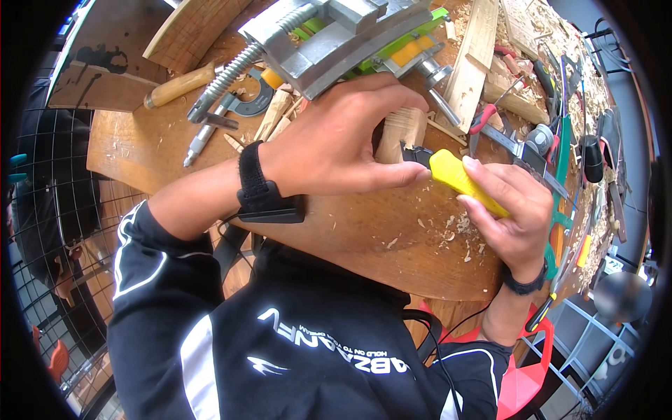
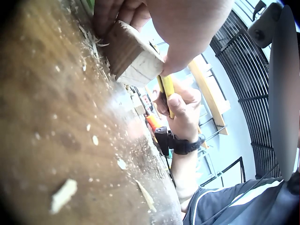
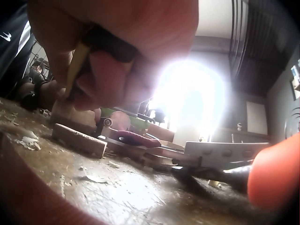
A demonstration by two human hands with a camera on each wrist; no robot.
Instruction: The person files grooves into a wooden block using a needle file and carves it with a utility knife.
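Note:
My left hand [image 1: 329,140] grips a small wooden block [image 1: 402,133] near the bench's front, its thumb reaching along the near side toward the blade. In the left wrist view, the fingers curl behind the block [image 2: 136,56] and its pale cut face shows. A yellow utility knife [image 1: 465,183] is held in my right hand [image 1: 514,213], fingers wrapped round its handle. The knife's dark blade end lies against the block, right by the left thumb tip. In the right wrist view, the right hand [image 3: 126,42] hides most of the knife.
A metal vise [image 1: 336,45] stands just beyond the left hand. A micrometer [image 1: 245,101] and a wooden-handled tool [image 1: 180,85] lie at left. Wood strips [image 1: 472,66], a caliper [image 1: 500,140] and pliers [image 1: 483,120] crowd the right. Shavings [image 1: 451,227] dot the wooden bench [image 1: 350,241].

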